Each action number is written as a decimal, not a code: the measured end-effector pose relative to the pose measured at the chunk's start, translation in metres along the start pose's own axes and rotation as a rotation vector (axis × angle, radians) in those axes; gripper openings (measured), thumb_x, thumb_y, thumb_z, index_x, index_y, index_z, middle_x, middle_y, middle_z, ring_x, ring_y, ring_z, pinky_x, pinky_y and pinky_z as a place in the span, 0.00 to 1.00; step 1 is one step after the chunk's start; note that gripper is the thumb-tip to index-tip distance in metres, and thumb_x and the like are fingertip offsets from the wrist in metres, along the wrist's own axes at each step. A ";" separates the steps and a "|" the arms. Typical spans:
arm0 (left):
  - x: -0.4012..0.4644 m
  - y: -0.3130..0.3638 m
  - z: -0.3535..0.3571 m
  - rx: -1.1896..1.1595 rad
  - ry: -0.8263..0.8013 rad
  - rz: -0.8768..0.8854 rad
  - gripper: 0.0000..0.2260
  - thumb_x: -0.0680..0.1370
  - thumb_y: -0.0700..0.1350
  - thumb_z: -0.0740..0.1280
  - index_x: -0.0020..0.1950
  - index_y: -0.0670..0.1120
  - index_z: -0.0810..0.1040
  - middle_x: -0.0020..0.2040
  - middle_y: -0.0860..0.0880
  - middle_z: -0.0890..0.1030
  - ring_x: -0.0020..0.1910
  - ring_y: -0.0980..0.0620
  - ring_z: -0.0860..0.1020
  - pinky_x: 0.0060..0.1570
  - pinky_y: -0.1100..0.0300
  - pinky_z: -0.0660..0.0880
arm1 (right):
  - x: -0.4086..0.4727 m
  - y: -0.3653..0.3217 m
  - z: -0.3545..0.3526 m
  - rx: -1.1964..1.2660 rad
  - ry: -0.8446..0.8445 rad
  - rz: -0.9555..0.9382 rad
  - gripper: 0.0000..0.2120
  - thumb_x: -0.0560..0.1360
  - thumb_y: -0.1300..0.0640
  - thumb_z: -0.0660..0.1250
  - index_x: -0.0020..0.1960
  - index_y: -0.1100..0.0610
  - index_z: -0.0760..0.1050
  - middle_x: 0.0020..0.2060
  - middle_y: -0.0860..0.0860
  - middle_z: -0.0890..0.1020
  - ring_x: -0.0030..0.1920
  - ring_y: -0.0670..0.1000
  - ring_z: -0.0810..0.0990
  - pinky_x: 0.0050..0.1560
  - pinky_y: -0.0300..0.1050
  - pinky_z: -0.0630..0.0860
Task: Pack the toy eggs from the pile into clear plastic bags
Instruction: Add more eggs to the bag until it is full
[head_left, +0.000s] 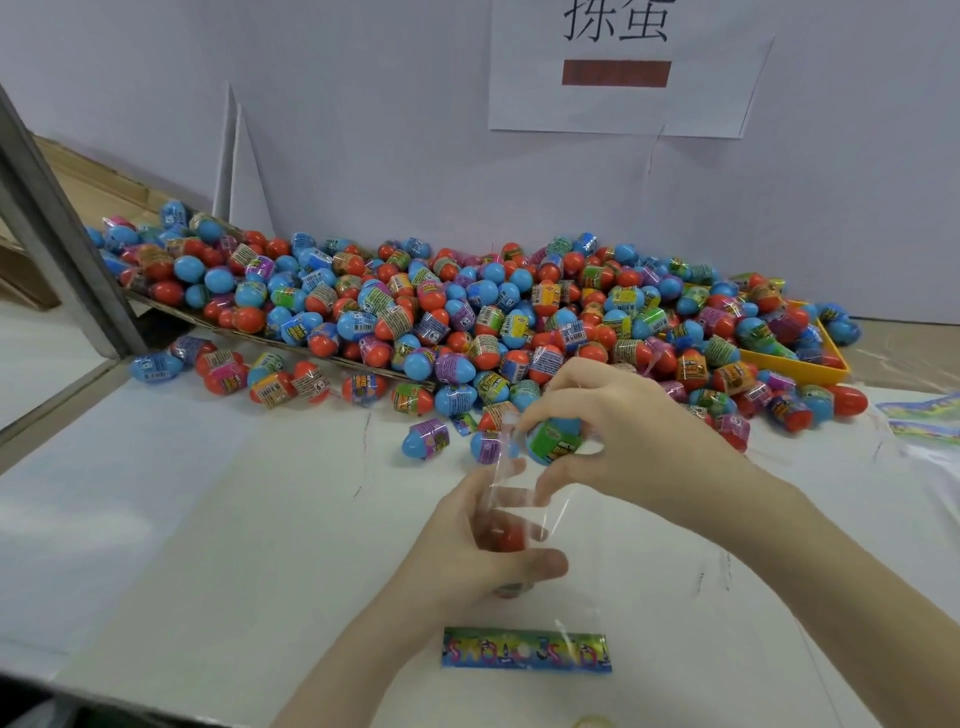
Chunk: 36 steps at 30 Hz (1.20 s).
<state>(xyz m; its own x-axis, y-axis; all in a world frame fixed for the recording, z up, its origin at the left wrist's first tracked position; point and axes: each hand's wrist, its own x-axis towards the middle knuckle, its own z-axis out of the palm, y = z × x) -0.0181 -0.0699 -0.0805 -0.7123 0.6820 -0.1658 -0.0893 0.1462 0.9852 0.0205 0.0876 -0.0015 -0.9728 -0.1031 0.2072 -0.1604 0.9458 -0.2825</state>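
A big pile of blue and red toy eggs (467, 312) with coloured wrappers lies along the back wall. My left hand (467, 551) grips a clear plastic bag (519, 499) upright, with a red egg (511, 538) inside it. My right hand (618, 431) pinches a blue egg with a green wrapper (553, 439) right at the bag's open top. Loose eggs (428, 439) lie on the white table just beyond the bag.
A colourful printed header card (524, 649) lies flat near the front edge. A yellow tray (800, 364) sits under the pile at the right. More printed cards (924, 415) lie at far right. A cardboard sheet (291, 340) props the pile's left side; a metal post (57, 234) stands left.
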 end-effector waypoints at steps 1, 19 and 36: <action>0.000 0.000 0.000 0.010 -0.014 -0.002 0.31 0.63 0.40 0.78 0.61 0.56 0.70 0.52 0.56 0.80 0.45 0.60 0.81 0.40 0.64 0.79 | 0.002 0.001 -0.001 0.010 -0.037 -0.003 0.20 0.65 0.47 0.74 0.56 0.46 0.78 0.46 0.42 0.68 0.47 0.46 0.70 0.48 0.40 0.72; -0.006 0.010 0.005 -0.016 -0.079 0.141 0.19 0.66 0.54 0.64 0.56 0.53 0.73 0.47 0.57 0.81 0.43 0.64 0.79 0.41 0.74 0.73 | -0.001 -0.001 -0.011 0.076 -0.243 -0.024 0.21 0.72 0.58 0.70 0.62 0.43 0.73 0.50 0.42 0.67 0.47 0.42 0.68 0.44 0.28 0.69; 0.000 0.007 0.004 -0.002 -0.048 0.177 0.13 0.70 0.51 0.65 0.54 0.54 0.76 0.43 0.55 0.84 0.44 0.59 0.82 0.44 0.69 0.76 | -0.012 -0.009 -0.006 -0.139 -0.490 -0.102 0.10 0.68 0.51 0.67 0.49 0.49 0.78 0.43 0.47 0.72 0.45 0.46 0.60 0.49 0.44 0.66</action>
<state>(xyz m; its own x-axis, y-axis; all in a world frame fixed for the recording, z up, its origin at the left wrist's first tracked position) -0.0161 -0.0663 -0.0735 -0.6829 0.7305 0.0085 0.0330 0.0192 0.9993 0.0347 0.0824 0.0045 -0.9228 -0.2972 -0.2453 -0.2668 0.9520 -0.1498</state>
